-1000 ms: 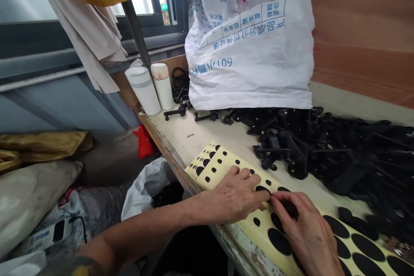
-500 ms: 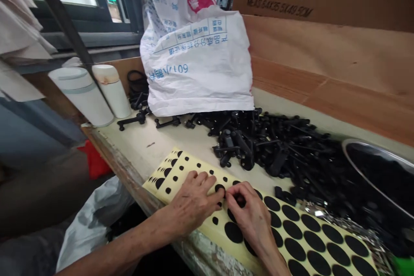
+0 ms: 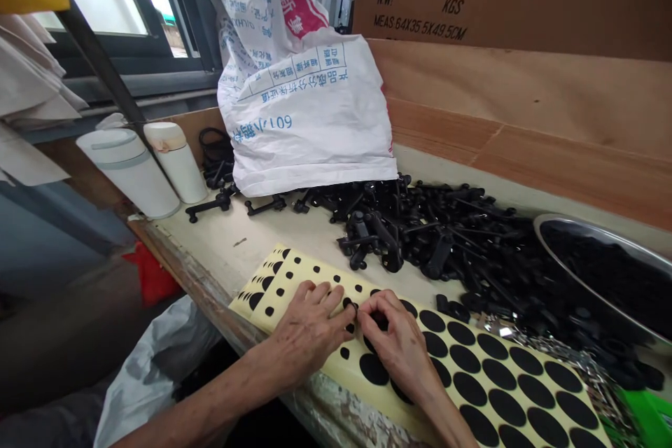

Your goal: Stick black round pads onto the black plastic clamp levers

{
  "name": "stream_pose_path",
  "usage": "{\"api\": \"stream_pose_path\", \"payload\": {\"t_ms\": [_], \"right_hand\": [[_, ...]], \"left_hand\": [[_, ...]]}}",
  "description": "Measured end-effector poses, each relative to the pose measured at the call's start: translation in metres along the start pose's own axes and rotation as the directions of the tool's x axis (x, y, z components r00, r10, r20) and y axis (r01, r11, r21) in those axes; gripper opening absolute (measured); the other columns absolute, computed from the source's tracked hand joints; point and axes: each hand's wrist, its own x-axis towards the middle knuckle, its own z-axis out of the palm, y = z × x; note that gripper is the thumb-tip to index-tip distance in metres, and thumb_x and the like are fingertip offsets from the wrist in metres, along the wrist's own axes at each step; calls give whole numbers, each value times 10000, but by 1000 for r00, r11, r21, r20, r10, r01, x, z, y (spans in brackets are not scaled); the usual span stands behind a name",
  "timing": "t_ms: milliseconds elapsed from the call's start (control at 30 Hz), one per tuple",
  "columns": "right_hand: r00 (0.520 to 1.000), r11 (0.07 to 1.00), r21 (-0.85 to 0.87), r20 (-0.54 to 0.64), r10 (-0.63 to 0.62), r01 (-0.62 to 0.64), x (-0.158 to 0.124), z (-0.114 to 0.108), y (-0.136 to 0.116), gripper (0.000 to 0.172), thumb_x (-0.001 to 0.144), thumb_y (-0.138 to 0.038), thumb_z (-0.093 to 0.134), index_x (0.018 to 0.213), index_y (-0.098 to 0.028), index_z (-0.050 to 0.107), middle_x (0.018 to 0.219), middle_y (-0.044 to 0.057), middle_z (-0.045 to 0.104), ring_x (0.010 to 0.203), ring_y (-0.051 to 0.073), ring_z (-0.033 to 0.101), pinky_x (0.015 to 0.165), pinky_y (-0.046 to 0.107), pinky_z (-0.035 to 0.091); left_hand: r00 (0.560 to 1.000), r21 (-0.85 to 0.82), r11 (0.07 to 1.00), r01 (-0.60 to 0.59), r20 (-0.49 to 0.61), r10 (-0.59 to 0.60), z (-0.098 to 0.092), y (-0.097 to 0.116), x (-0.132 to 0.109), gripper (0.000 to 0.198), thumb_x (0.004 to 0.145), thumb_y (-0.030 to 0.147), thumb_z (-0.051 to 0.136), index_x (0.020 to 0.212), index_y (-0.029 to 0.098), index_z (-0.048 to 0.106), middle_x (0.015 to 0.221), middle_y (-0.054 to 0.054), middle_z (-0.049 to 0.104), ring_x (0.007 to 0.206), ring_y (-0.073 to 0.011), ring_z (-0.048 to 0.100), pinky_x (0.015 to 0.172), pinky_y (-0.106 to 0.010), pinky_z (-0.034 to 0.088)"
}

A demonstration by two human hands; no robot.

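Note:
A pale yellow sheet of black stickers [image 3: 414, 407] lies along the front of the bench, with large black discs on its right part and small black dots on its left. My left hand [image 3: 311, 322] rests on the sheet, its fingers apart and lightly bent, the index fingertip at a small dark piece. Right beside it, my right hand [image 3: 396, 339] pinches thumb and forefinger together at the edge of a black sticker [image 3: 352, 306]. The fingertips hide most of this sticker. The sheet's far left end shows more black discs on a part lying underneath.
Behind the sheet spreads a heap of black plastic parts [image 3: 441, 245]. A metal bowl [image 3: 551, 220] of dark pieces stands right, near shiny metal bits [image 3: 525, 336] and a green object [image 3: 645, 416]. A white sack [image 3: 309, 119], two white bottles [image 3: 176, 168] and a carton [image 3: 504, 0] stand behind.
The camera view has shifted slightly, moving the scene leftward. Both hands stay together at nearly the same spot on the sheet, with the right hand still pinching.

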Motion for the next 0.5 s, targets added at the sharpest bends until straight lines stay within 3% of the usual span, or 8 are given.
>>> {"api": "stream_pose_path", "payload": {"t_ms": [133, 233, 367, 500], "right_hand": [[997, 987, 159, 69, -35, 24, 1, -12, -6, 187, 828, -289, 530, 669, -223, 601, 776, -6, 577, 689, 157, 533, 681, 285, 412], [990, 953, 303, 133, -40, -2, 1, -25, -14, 206, 829, -300, 544, 653, -211, 601, 751, -6, 546, 706, 159, 515, 671, 274, 408], [985, 907, 418, 169, -23, -51, 2, -32, -16, 208, 829, -343, 583, 682, -204, 626, 777, -2, 538, 730, 157, 500, 679, 265, 404], [987, 831, 538, 10, 159, -139, 5, -22, -2, 269, 818, -449, 614, 933, -220, 694, 921, 20, 577, 779, 165, 544, 715, 275, 443]], "left_hand": [[1000, -110, 994, 9, -27, -12, -5, 0, -3, 255, 867, 244, 587, 1118, 200, 579, 1259, -130, 582, 1145, -338, 501, 926, -501, 348], [982, -340, 929, 148, -64, -180, -11, -1, -3, 290, 813, 207, 636, 1098, 196, 585, 1144, -119, 646, 1128, -315, 520, 922, -461, 379], [927, -629, 713, 311, 35, -373, -22, -3, 7, 48, 816, 203, 618, 853, 212, 648, 1107, -86, 668, 1121, -274, 532, 962, -432, 360], [849, -763, 477, 437, 174, -499, -30, -4, 19, 106, 797, 273, 641, 709, 214, 655, 1139, -62, 641, 1140, -277, 505, 993, -433, 323]]}}
